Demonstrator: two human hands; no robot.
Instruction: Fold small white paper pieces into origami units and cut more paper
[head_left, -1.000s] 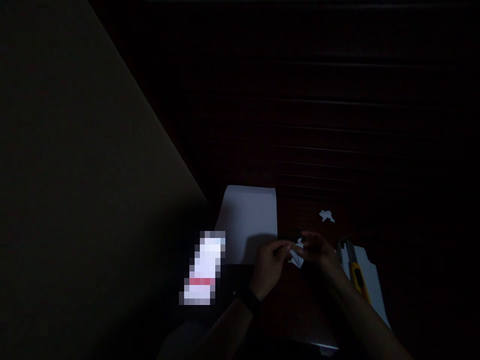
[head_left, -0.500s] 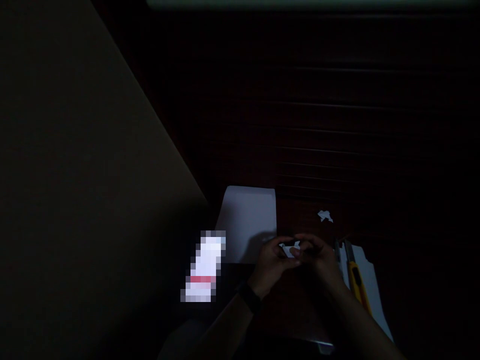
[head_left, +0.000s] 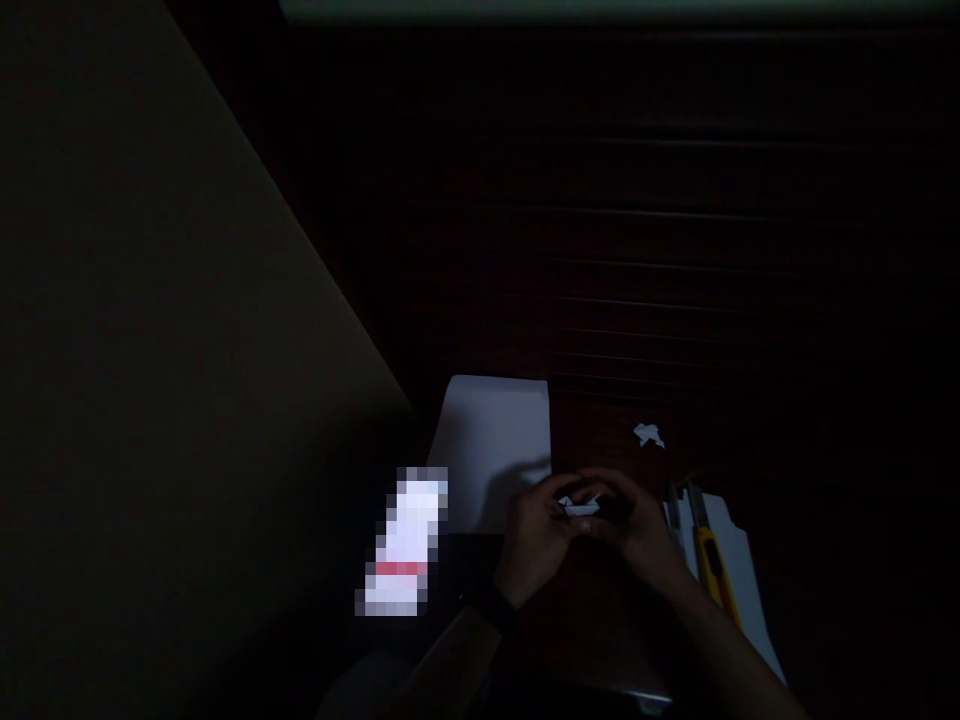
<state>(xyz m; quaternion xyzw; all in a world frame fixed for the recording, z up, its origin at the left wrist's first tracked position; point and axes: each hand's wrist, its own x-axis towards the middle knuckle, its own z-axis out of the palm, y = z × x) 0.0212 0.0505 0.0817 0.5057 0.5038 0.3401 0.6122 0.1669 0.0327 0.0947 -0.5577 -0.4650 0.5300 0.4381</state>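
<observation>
A small piece of folded white paper [head_left: 581, 508] is held between both hands, low in the middle of the dim view. My left hand [head_left: 536, 525], with a dark band on its wrist, closes on the paper's left side. From the right, my right hand [head_left: 634, 520] grips it with curled fingers, the thumbs close together along its near edge. The fingers hide part of the paper. Just beyond the right hand lies another small folded white paper shape [head_left: 649, 435] on the dark wooden table [head_left: 585, 630].
White paper sheets [head_left: 491, 440] lie left of the hands. A blurred, bright phone-like screen [head_left: 401, 540] is further left, by a pale wall [head_left: 187, 350]. At right, a yellow utility knife [head_left: 712, 565] rests on white paper [head_left: 750, 580], beside a dark slim object [head_left: 673, 505].
The folded paper has turned slightly between my fingers. My right thumb has come down from its face to the near edge. The view has shifted a little.
</observation>
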